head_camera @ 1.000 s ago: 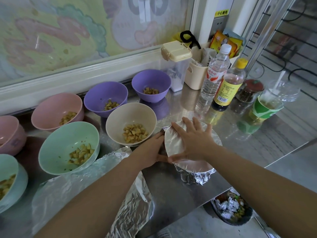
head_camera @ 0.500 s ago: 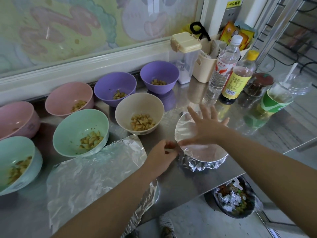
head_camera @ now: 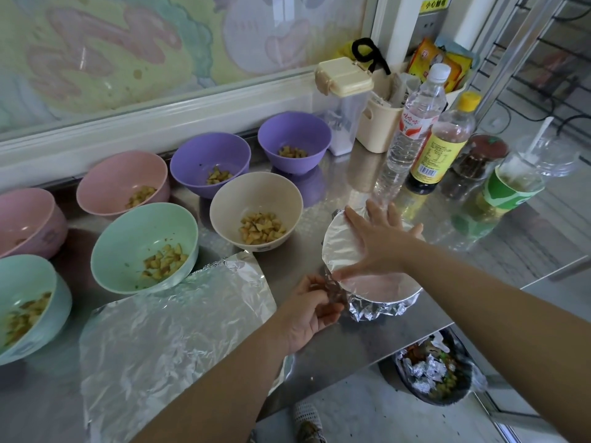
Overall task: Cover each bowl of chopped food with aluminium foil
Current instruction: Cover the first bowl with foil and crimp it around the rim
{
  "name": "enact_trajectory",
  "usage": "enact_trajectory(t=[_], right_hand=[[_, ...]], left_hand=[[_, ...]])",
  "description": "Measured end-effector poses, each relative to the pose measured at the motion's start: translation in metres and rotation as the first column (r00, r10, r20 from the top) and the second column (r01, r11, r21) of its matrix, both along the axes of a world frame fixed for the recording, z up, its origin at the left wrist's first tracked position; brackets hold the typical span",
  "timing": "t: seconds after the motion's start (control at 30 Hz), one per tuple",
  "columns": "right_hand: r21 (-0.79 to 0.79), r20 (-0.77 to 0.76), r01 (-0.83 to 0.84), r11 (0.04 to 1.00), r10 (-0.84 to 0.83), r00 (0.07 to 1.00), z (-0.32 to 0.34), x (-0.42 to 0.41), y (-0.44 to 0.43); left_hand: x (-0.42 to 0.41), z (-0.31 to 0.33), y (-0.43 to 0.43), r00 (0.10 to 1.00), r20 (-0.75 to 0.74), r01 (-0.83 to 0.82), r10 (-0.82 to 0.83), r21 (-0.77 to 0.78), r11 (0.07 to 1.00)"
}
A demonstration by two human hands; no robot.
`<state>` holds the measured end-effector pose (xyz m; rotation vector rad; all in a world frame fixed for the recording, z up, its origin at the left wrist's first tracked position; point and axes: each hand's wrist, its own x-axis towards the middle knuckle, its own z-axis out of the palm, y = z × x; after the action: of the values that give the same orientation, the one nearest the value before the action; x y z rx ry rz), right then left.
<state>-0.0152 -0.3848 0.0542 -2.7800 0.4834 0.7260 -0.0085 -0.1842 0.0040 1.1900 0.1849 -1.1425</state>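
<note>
- Head view, desk [head_camera: 332, 343]: a steel top along a window wall, with eight bowls in all.
- Foil-covered bowl [head_camera: 379, 290]: stands near the front edge of the desk, right of centre. Foil is stretched flat over the mouth and crumpled down round the wall. Its contents are hidden.
- Right hand [head_camera: 380, 243]: lies palm down on the far half of the foil top with fingers straight and spread. This grip is open and flat, pressing and clasping nothing.
- Left hand [head_camera: 310, 311]: at the near-left rim of the same bowl. This grip is closed, with thumb and curled fingers pinching the crumpled foil edge against the bowl's side.
- Loose foil sheet [head_camera: 179, 334]: lies flat and wrinkled on the desk to the left of the covered bowl, partly under the left forearm. Its far edge touches the green bowl [head_camera: 128, 238].
- Uncovered bowls, each with chopped food: beige bowl [head_camera: 230, 199] just beyond the sheet, two purple bowls [head_camera: 198, 155] behind it, one pink bowl [head_camera: 108, 180], and a second green bowl [head_camera: 32, 279] at the left edge.
- A further pink bowl [head_camera: 32, 219] at far left: contents cannot be told.
- Water bottle [head_camera: 412, 129] and yellow-capped bottle [head_camera: 444, 145]: upright, just beyond the covered bowl.
- Waste bin [head_camera: 435, 372]: on the floor below the desk edge, holding crumpled foil scraps.
</note>
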Motion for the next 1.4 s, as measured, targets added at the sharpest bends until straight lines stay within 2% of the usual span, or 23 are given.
enact_trajectory(t=[0.23, 0.33, 0.47, 0.6, 0.8, 1.0, 1.13, 1.2, 1.3, 1.4], right_hand=[[0.01, 0.004, 0.004, 1.0, -0.004, 1.0, -0.003, 0.0, -0.002], [0.007, 0.003, 0.006, 1.0, -0.006, 1.0, -0.003, 0.0, -0.001], [0.002, 0.006, 0.003, 1.0, -0.003, 1.0, -0.005, 0.0, -0.002], [0.002, 0.005, 0.003, 1.0, -0.003, 1.0, -0.006, 0.001, -0.002], [-0.001, 0.005, 0.013, 1.0, -0.013, 1.0, -0.005, 0.0, 0.0], [-0.008, 0.002, 0.017, 1.0, -0.017, 1.0, -0.006, 0.0, 0.0], [-0.01, 0.006, 0.014, 1.0, -0.014, 1.0, -0.006, 0.0, 0.0], [-0.013, 0.014, 0.015, 1.0, -0.015, 1.0, -0.006, 0.0, 0.0], [-0.016, 0.022, 0.014, 1.0, -0.014, 1.0, -0.007, -0.001, 0.001], [-0.016, 0.021, 0.014, 1.0, -0.013, 1.0, -0.007, -0.001, 0.0]], left_hand=[[0.002, -0.009, 0.011, 0.993, 0.019, 0.116, -0.115, -0.075, 0.99], [0.003, -0.01, 0.013, 0.994, 0.044, 0.107, -0.104, -0.076, 0.991], [0.005, -0.014, 0.01, 0.965, 0.209, 0.161, -0.161, 0.017, 0.987], [0.005, -0.012, 0.008, 0.868, 0.424, 0.206, -0.259, 0.168, 0.964], [0.012, -0.008, 0.004, 0.732, 0.589, 0.188, -0.343, 0.309, 0.932], [0.022, -0.003, 0.001, 0.6, 0.693, 0.142, -0.4, 0.4, 0.906], [0.029, 0.001, -0.002, 0.537, 0.704, 0.157, -0.465, 0.459, 0.875], [0.034, 0.003, -0.004, 0.576, 0.664, 0.186, -0.476, 0.461, 0.868], [0.042, 0.008, -0.006, 0.682, 0.561, 0.232, -0.469, 0.442, 0.866], [0.046, 0.01, -0.009, 0.889, 0.344, 0.205, -0.303, 0.292, 0.934]])
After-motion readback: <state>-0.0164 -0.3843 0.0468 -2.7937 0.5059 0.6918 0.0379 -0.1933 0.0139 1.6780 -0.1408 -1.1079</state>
